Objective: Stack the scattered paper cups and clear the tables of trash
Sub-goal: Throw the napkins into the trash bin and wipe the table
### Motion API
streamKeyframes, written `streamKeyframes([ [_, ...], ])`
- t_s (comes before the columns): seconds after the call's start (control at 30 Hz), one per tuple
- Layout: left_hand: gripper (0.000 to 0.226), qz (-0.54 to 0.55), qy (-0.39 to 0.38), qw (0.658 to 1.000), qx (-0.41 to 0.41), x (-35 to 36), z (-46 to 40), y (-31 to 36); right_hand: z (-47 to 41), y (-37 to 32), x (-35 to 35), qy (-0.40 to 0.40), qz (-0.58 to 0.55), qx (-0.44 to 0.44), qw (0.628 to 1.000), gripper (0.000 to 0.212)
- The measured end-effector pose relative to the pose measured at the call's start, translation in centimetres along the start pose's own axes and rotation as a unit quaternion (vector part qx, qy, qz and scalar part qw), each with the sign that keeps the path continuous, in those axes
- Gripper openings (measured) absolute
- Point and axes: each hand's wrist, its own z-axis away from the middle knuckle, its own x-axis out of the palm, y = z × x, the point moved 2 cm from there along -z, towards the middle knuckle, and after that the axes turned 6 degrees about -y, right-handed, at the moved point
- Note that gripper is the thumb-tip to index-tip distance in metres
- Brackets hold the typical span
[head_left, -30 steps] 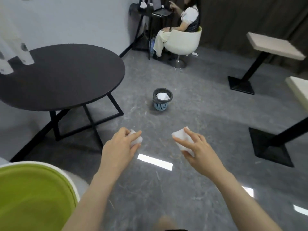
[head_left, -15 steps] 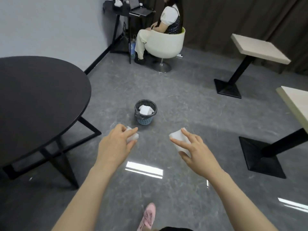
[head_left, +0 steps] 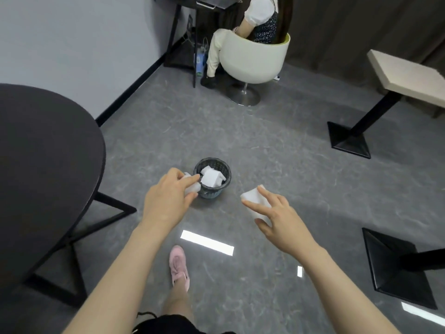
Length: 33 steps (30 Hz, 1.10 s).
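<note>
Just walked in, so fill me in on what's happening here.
A person is walking toward a small dark mesh wastebasket on the grey floor, carrying trash. The left hand grips a crumpled white paper wad close to the basket's rim; the right hand holds another white paper wad off to the side. White paper already lies inside the basket. Neither wad has been dropped yet.
</note>
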Motion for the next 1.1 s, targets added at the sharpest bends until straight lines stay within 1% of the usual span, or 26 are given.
streamKeyframes([
  [0.2, 0.043, 0.013, -0.018, 1.0, 0.012, -0.9, -12.7, -1.8, -11.2, 1.7, -2.6, -0.019, -0.012, 0.031, 0.999, 0.051],
  [0.33, 0.05, 0.009, -0.044, 0.999, 0.021, -0.6, -20.3, -2.8, -17.6, 3.3, -3.3, -0.026, -0.021, 0.045, 0.998, 0.049],
  [0.53, 0.053, 0.013, -0.094, 0.996, -0.004, 2.5, -30.0, -5.2, -25.8, 7.0, -2.6, -0.081, -0.025, 0.048, 0.995, 0.05],
  [0.67, 0.05, 0.03, -0.103, 0.994, -0.033, 5.6, -35.5, -6.7, -31.4, 10.5, -2.0, -0.104, -0.017, 0.032, 0.994, 0.049],
  [0.77, 0.049, 0.066, -0.099, 0.99, -0.069, 8.7, -39.1, -7.5, -36.0, 12.9, -0.2, -0.127, -0.03, 0.017, 0.991, 0.048],
  [0.9, 0.048, 0.103, -0.106, 0.982, -0.115, 14.5, -42.8, -9.0, -41.6, 15.5, 4.7, -0.164, -0.047, 0.003, 0.985, 0.049],
  [1.0, 0.048, 0.114, -0.12, 0.978, -0.127, 18.8, -45.6, -10.3, -45.8, 17.4, 8.5, -0.195, -0.042, -0.003, 0.98, 0.05],
  [1.1, 0.048, 0.129, -0.126, 0.976, -0.124, 23.0, -48.6, -12.0, -50.6, 19.2, 12.5, -0.204, -0.042, -0.004, 0.978, 0.049],
])
